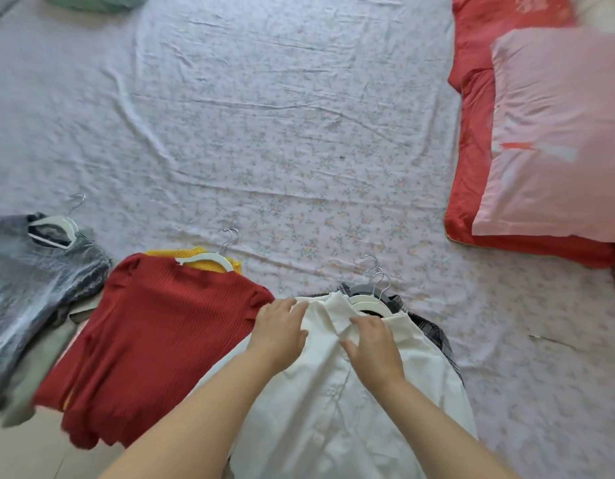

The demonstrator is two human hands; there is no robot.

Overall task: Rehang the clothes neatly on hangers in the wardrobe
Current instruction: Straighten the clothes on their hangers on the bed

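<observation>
A: Where is the white shirt (351,409) in all this?

B: On the bed (264,133), at its near edge, lying front up on a white hanger (368,307). Several hanger hooks stack just above its collar, and a plaid garment (434,337) shows from under its right side, so I judge it is the top of a pile.

A: And the hands?

B: The left hand (280,331) lies flat with its fingers straight on the shirt's left shoulder, probably to pin the cloth down. The right hand (373,344) has its fingers curled at the collar and seems to pinch it, likely to seat it over the hanger.

A: What lies beside the shirt?

B: Touching its left side is a red ribbed top (154,340) on its own hanger, with a yellow top (202,259) under it. Further left is a grey garment (33,278), also hung. Well to the shirt's right is a pink pillow (558,133) on a red cushion (472,167).

A: Any labels to read?

B: None on the clothes. The red cushion bears pale marks at its far end, too blurred to read. No wardrobe is in view.
</observation>
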